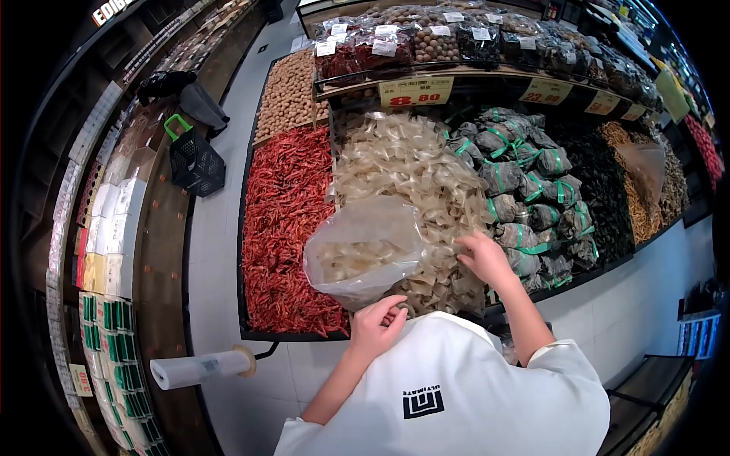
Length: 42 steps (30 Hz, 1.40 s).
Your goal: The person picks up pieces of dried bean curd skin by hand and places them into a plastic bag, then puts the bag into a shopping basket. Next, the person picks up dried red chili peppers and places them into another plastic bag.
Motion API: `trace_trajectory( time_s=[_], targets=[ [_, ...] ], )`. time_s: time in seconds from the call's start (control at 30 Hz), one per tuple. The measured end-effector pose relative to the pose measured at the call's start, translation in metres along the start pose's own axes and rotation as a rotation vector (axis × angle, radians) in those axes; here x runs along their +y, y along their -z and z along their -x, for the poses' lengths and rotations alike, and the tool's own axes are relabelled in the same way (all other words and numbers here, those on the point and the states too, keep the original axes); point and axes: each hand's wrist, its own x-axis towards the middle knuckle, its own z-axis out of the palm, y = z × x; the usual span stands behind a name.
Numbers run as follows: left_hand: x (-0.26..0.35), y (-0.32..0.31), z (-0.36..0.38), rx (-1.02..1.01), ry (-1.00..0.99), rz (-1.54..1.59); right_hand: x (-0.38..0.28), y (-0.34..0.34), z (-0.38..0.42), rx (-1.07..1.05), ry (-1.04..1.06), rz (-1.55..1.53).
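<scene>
My left hand [376, 325] is closed, its fingers curled at the near edge of a clear plastic bag [407, 262]. Whatever the fingers may pinch is too small to make out. The bag lies open on the goods and holds pale translucent dried pieces [353, 260]. Farther right, my right hand [487, 258] reaches over a heap of the same dried pieces [403, 156]. Its fingers are slightly bent and apart, with the tips at the heap's surface, and I see nothing held in them.
Dried red chilies [285, 220] fill the section on the left; dark bundles tied with green ribbon [532, 182] lie on the right. A plastic bag roll [194, 370] projects from the stand's near-left corner. Across the aisle are a shopping basket [196, 163] and a person [194, 99].
</scene>
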Motion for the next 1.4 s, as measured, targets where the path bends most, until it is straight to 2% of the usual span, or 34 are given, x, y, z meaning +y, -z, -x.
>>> trace_trajectory(
  time_s=[0.17, 0.23, 0.37, 0.43, 0.47, 0.5, 0.57, 0.6, 0.63, 0.7, 0.73, 0.83, 0.97, 1.03, 1.2, 1.37, 1.4],
  targets=[
    [0.000, 0.003, 0.000, -0.003, -0.024, 0.022, -0.002, -0.012, -0.010, -0.056, 0.135, 0.160],
    [-0.001, 0.005, 0.001, -0.040, -0.016, 0.031, -0.006, -0.009, -0.015, -0.155, 0.167, 0.232],
    [0.001, 0.011, 0.002, -0.047, -0.012, 0.048, -0.024, 0.009, -0.017, -0.064, 0.237, 0.187],
    [0.000, 0.013, 0.005, -0.056, 0.008, 0.059, -0.043, 0.024, -0.014, -0.010, 0.130, -0.146],
    [-0.001, 0.014, 0.006, -0.041, 0.005, 0.059, -0.053, 0.030, -0.014, -0.024, 0.049, -0.231],
    [-0.002, 0.015, 0.007, -0.043, 0.008, 0.068, -0.062, 0.033, -0.015, -0.027, 0.064, -0.226],
    [-0.002, 0.017, 0.009, -0.032, 0.008, 0.076, -0.083, 0.034, -0.017, 0.206, 0.036, -0.633],
    [-0.002, 0.018, 0.010, -0.034, 0.013, 0.081, -0.095, 0.036, -0.019, 0.285, 0.079, -0.699],
    [-0.001, 0.019, 0.011, -0.039, 0.019, 0.085, -0.108, 0.036, -0.023, 0.283, 0.089, -0.699],
    [-0.003, 0.018, 0.013, -0.017, 0.014, 0.091, -0.135, 0.035, -0.030, 0.305, 0.109, -1.064],
    [-0.004, 0.018, 0.015, -0.022, 0.025, 0.111, -0.147, 0.036, -0.034, 0.187, 0.139, -1.127],
    [-0.002, 0.018, 0.013, -0.043, 0.039, 0.139, -0.197, 0.055, -0.036, 0.012, 0.135, -0.926],
    [0.001, 0.019, 0.012, -0.083, 0.014, 0.156, -0.166, 0.044, -0.023, 0.188, 0.210, -0.779],
    [-0.001, 0.020, 0.013, -0.098, 0.016, 0.166, -0.125, 0.033, -0.007, 0.195, -0.019, -0.909],
    [-0.010, 0.022, 0.021, -0.118, 0.020, 0.195, -0.034, -0.006, 0.058, 0.258, -0.346, -0.656],
    [-0.015, 0.021, 0.028, -0.114, 0.019, 0.213, -0.031, -0.018, 0.083, 0.193, -0.385, -0.391],
    [-0.016, 0.020, 0.029, -0.120, 0.020, 0.218, -0.037, -0.021, 0.076, 0.199, -0.311, -0.310]
  ],
)
